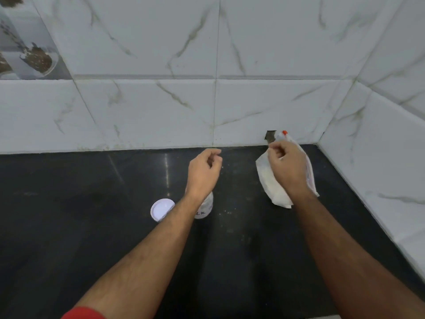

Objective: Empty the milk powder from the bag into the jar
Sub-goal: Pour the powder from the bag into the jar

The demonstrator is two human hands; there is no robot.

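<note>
right hand (287, 169) over bag (273, 192) | left hand (203, 171) above jar (205, 207) | lid (161, 209) beside jar

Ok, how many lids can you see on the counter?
1. A white lid lies on the black counter, left of the jar that the left forearm partly covers. Another could be hidden behind the arms.
</note>
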